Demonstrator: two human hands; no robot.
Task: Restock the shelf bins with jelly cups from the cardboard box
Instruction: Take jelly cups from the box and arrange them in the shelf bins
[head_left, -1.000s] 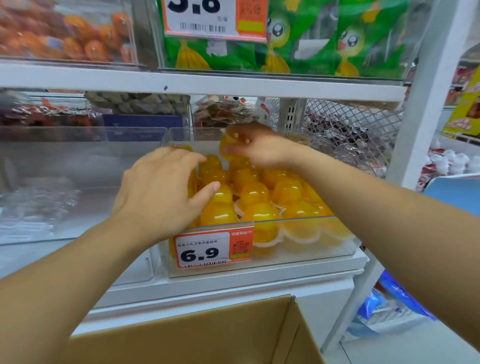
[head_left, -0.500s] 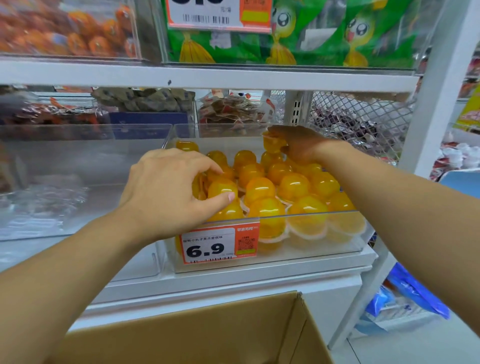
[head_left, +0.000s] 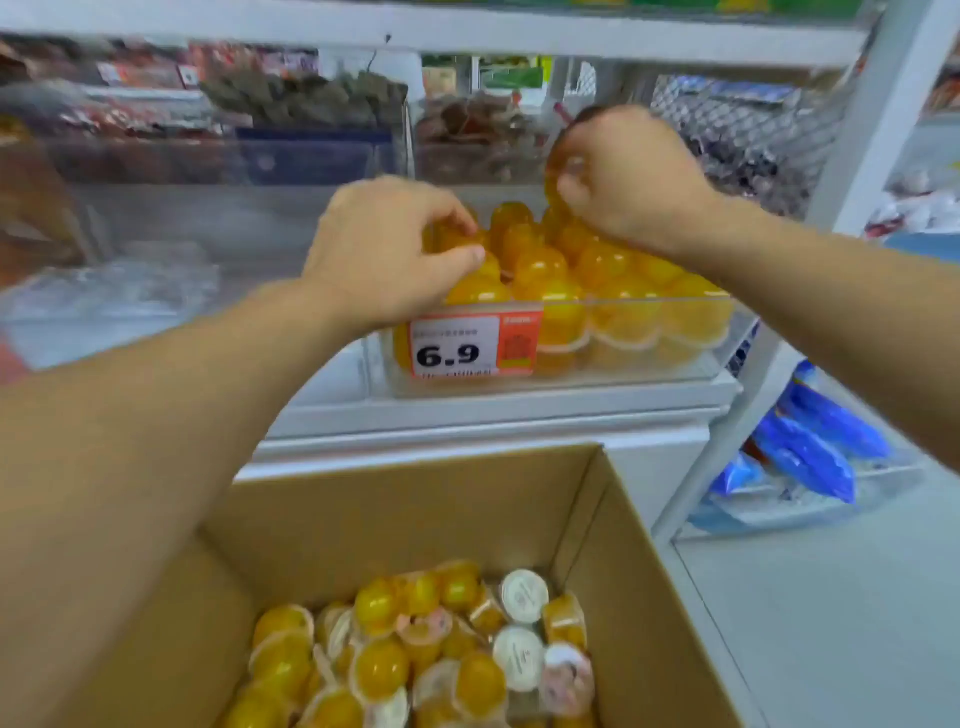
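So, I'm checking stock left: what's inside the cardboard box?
Loose yellow jelly cups heaped in the cardboard box, some showing white lids. Lower layers are covered, and the frame's edge cuts off the near part.

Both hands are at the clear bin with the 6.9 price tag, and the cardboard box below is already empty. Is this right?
Not quite. Both hands, left hand and right hand, are at the clear bin with the price tag, but the cardboard box still holds many jelly cups, as the head view shows.
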